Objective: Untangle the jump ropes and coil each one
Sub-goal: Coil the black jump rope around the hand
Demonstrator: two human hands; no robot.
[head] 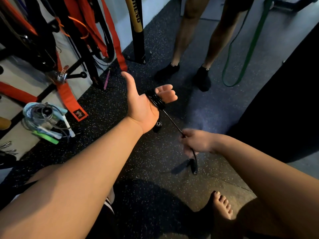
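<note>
Around my open left hand [139, 106] the black jump rope [155, 100] is sitting in loops. It is stretching in a straight line, down and to the right, to my right hand [198, 141], which is pinching it, closer to me.

Lighting dim overall. A warm patch lights the floor [146, 152] toward its bottom edge; a pale bluish patch lies mid-right. The right edge falls near black. The left hand [143, 104] is sharp; the right hand [196, 142] and jump rope [194, 165] below it show motion blur. Wide-angle distortion stretches the 2 forearms [77, 169].
</note>
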